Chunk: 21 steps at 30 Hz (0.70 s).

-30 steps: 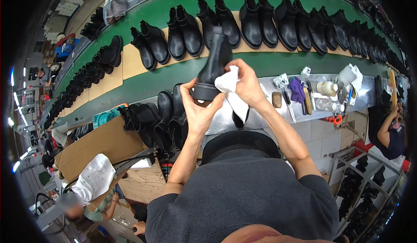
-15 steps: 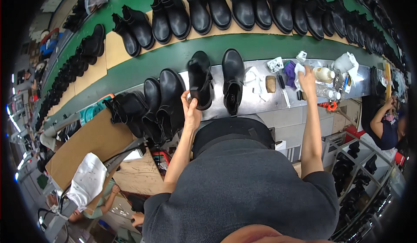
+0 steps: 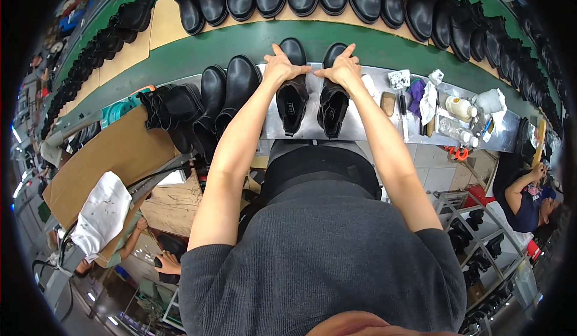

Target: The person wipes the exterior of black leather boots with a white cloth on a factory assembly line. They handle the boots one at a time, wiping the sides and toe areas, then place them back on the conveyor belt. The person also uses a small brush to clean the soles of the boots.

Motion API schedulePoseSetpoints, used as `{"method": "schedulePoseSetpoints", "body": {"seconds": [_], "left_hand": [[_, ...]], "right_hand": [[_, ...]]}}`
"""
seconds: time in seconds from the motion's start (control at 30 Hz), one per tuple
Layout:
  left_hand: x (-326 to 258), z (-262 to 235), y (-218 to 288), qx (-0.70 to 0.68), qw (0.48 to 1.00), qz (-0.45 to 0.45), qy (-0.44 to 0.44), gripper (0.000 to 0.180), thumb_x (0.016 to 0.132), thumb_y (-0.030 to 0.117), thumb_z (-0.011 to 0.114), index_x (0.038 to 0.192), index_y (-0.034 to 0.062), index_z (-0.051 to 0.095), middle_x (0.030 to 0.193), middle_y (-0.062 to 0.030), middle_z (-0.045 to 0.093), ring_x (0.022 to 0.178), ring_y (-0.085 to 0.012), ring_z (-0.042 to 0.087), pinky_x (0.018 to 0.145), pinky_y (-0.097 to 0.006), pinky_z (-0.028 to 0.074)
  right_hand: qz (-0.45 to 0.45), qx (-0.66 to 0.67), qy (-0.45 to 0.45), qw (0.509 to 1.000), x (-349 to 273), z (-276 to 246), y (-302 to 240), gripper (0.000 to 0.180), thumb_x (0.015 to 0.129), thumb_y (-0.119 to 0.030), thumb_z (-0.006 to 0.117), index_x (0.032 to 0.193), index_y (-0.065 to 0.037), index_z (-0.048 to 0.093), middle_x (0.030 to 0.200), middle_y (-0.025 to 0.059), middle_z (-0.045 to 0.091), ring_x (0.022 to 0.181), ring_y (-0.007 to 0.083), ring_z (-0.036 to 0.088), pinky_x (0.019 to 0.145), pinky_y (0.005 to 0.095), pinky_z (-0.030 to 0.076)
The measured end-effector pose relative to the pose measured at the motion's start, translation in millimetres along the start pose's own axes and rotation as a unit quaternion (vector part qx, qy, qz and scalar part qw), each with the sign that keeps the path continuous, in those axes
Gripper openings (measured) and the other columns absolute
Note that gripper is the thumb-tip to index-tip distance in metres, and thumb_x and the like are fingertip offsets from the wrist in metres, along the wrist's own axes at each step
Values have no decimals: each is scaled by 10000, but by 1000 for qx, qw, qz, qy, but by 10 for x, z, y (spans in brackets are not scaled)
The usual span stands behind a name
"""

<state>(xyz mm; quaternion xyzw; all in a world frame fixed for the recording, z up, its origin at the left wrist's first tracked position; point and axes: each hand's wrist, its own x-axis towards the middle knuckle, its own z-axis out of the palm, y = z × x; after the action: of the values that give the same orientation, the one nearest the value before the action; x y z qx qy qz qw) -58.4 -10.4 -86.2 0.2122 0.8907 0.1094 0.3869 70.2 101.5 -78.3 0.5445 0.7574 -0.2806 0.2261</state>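
Right hand [image 3: 340,70] moved from cloth [image 3: 428,103] to boot [image 3: 334,103]; bottles' [image 3: 461,107] contents unclear.

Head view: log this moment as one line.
left hand: spread over left black boot | right hand: spread over right black boot | boots: side by side, toes away from person | white cloth: beside bottles

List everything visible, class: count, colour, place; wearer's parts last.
Boot pair: two, black, metal bench
Displayed boots: many, black, green table
Other boots: several, black, bench's left
Speckled pieces: two, white, bench's right
Block: one, brown, bench's right
Cloths: several, purple and white, bench's right
Bottles: several, pale, bench's right
Slim tools: several, mixed, bench's right
Cardboard: one, brown, lower left
Draped cloth: one, white, on cardboard
Racked footwear: several, black, lower right
Co-workers: at least two, navy and green, both sides
Left hand, right hand: two, bare, on boots
Shirt: one, grey, below
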Motion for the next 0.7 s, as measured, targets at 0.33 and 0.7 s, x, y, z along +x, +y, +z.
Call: {"method": "schedulePoseSetpoints", "body": {"seconds": [0.33, 0.7], "left_hand": [[-171, -223, -441, -376, 913, 61, -144, 941, 663, 266, 864, 1393, -38, 354, 1247, -237, 549, 1123, -253, 581, 924, -302, 486], [-839, -404, -120, -442, 878, 94, -160, 817, 840, 401, 703, 1355, -118, 338, 1239, -218, 546, 1087, -220, 581, 904, -292, 484]], "right_hand": [[-201, 186, 45, 961, -106, -304, 556, 1114, 598, -336, 860, 1458, 12, 244, 1259, 241, 566, 1191, 358, 538, 1045, 397, 371], [-297, 463, -70, 832, -404, -474, 640, 917, 747, -301, 808, 1435, 34, 303, 1351, 210, 478, 1230, 268, 478, 1035, 331, 372]]}}
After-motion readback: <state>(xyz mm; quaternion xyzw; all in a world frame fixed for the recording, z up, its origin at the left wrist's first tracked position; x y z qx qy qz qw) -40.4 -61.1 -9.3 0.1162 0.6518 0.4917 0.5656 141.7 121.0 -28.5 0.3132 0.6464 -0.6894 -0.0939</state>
